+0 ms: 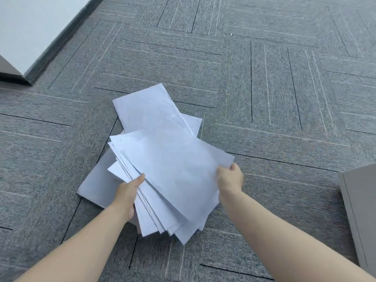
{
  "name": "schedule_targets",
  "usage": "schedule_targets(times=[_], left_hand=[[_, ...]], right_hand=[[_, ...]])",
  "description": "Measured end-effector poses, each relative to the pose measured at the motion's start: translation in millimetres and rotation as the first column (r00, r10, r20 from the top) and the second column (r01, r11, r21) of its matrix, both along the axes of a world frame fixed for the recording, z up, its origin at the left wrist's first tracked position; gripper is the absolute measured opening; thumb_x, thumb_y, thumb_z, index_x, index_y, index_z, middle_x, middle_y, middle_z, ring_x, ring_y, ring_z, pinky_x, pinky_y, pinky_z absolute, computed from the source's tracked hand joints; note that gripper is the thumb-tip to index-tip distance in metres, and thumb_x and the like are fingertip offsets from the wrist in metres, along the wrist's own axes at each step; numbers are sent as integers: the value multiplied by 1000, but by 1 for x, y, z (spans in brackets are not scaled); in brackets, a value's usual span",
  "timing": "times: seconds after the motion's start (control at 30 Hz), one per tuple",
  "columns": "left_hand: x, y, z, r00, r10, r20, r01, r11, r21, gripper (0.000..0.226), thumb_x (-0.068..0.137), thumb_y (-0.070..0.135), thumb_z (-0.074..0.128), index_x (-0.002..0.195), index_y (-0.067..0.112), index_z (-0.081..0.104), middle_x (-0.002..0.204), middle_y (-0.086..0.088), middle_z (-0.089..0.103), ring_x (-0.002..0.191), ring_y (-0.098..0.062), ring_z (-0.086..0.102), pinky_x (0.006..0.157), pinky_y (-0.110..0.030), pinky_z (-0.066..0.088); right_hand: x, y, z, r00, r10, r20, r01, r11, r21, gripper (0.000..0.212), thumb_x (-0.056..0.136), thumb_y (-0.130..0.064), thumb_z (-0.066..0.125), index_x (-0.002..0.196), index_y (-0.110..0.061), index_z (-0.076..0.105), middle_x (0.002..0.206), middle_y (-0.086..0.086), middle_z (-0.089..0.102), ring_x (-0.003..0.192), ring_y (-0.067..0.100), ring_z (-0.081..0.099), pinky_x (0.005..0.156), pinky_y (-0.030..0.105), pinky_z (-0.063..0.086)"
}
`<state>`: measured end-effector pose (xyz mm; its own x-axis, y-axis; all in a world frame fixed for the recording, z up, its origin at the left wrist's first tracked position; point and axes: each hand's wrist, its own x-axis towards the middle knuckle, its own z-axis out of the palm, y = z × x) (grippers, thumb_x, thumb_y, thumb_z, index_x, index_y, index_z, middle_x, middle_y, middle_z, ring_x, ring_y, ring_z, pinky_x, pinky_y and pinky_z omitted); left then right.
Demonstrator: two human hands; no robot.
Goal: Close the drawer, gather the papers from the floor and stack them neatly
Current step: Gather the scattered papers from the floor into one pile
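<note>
A loose, fanned bundle of white papers (pixel 173 176) is held just above the grey carpet. My left hand (pixel 130 192) grips its left edge, thumb on top. My right hand (pixel 231 179) pinches the right edge of the top sheet. Beneath the bundle more white sheets lie on the floor: one (pixel 146 106) sticks out at the far side, another (pixel 95 186) shows at the left. The bundle's sheets are askew, their lower corners spread out. No drawer front is clearly visible.
A grey cabinet corner (pixel 360 210) juts in at the right edge. A white wall with a dark skirting board (pixel 61 40) runs along the top left, with another grey furniture edge (pixel 8 72) at the far left. Grey carpet tiles (pixel 264 88) stretch ahead.
</note>
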<state>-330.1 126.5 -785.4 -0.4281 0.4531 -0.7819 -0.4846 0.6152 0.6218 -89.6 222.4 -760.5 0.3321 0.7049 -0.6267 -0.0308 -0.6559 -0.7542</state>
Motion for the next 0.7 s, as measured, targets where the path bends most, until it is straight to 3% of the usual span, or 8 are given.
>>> schedule_targets(times=[0.07,0.1,0.2,0.27,0.33,0.47,0.57,0.7], left_hand=[[-5,-2,-12,999,3,43,-3,1000,14,103,39,64,88,123,10,64,129,-10,63,120,-34,57,103,-56,42],[-2,-1,-4,998,-8,61,6,1000,21,96,44,61,88,122,9,64,126,-10,65,118,-34,59,102,-55,43],[10,4,22,1000,-5,-15,6,999,33,37,84,22,73,114,3,63,117,-16,68,101,-33,65,93,-49,49],[7,4,17,998,2,-62,-1,1000,27,26,88,8,65,114,2,63,116,-16,68,98,-34,65,89,-48,51],[-2,3,15,995,24,-99,-21,999,28,25,87,4,64,112,3,64,114,-16,68,97,-34,65,89,-47,51],[-25,-10,17,992,35,-125,-31,999,39,21,86,1,64,107,3,66,112,-16,68,98,-33,65,96,-49,49],[-38,-23,18,992,45,-119,-38,997,62,20,86,2,64,105,5,67,111,-12,70,101,-32,65,97,-48,48],[-50,-34,19,992,54,-117,-46,996,77,21,87,4,64,108,7,68,112,-10,71,102,-32,66,98,-49,48]], right_hand=[[-7,-10,1,993,115,-6,-116,992,-56,21,76,2,49,85,-11,63,80,10,64,68,23,54,60,39,49],[-10,-13,0,982,182,-42,-185,979,-86,23,76,3,51,88,-11,65,84,12,67,70,25,57,62,43,55],[-18,-19,2,918,371,-142,-391,904,-170,21,81,-1,58,98,-10,64,86,11,65,69,26,60,63,38,56],[-20,-13,0,889,455,-43,-456,874,-169,14,81,-19,62,95,-16,63,85,6,66,69,24,61,71,41,57],[-20,2,-2,871,466,157,-451,884,-121,19,82,-35,58,93,-19,61,88,1,66,78,23,61,80,45,55],[-30,45,5,735,540,410,-548,829,-108,24,89,-35,53,105,-18,60,100,0,66,91,23,61,74,34,47],[-46,72,3,639,602,480,-609,776,-163,23,91,-36,52,88,-14,57,85,6,65,82,28,61,64,31,41],[-68,90,0,672,591,447,-574,796,-189,34,89,-34,60,67,-11,47,63,5,50,62,26,50,53,30,33]])
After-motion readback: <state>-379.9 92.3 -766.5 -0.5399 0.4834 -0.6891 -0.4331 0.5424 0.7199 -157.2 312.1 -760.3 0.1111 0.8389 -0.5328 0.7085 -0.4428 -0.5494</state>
